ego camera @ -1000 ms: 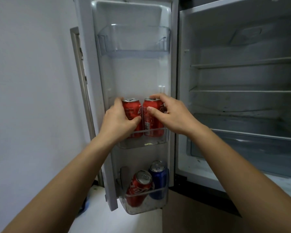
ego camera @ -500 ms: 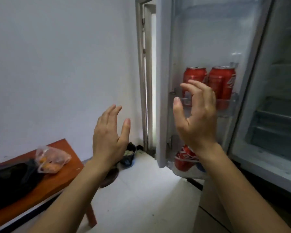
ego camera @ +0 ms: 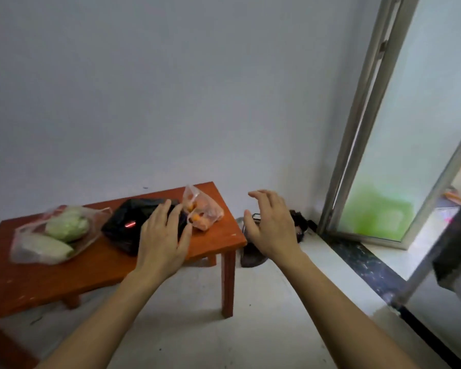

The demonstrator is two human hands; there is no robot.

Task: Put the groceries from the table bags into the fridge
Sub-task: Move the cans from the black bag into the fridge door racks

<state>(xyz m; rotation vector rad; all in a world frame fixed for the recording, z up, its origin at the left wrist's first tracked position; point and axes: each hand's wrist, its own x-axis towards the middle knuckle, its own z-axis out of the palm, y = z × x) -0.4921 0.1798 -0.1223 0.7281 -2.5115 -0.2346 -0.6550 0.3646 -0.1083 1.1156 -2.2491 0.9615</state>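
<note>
Three bags point(ego camera: 133, 225) in a row on table point(ego camera: 64, 272); perhaps shoes point(ego camera: 253, 257) right of it.

Partly hidden behind the empty, spread left hand point(ego camera: 163, 237): near corner of a black bag point(ego camera: 133, 222), contents unseen save a red glint. Cut off by the left edge: the wooden table point(ego camera: 64, 272). Blurred at the right edge: a dark panel point(ego camera: 455, 249), unidentifiable. Partly masked by the right hand point(ego camera: 270, 226): dark footwear point(ego camera: 300, 222) on the floor.
</note>
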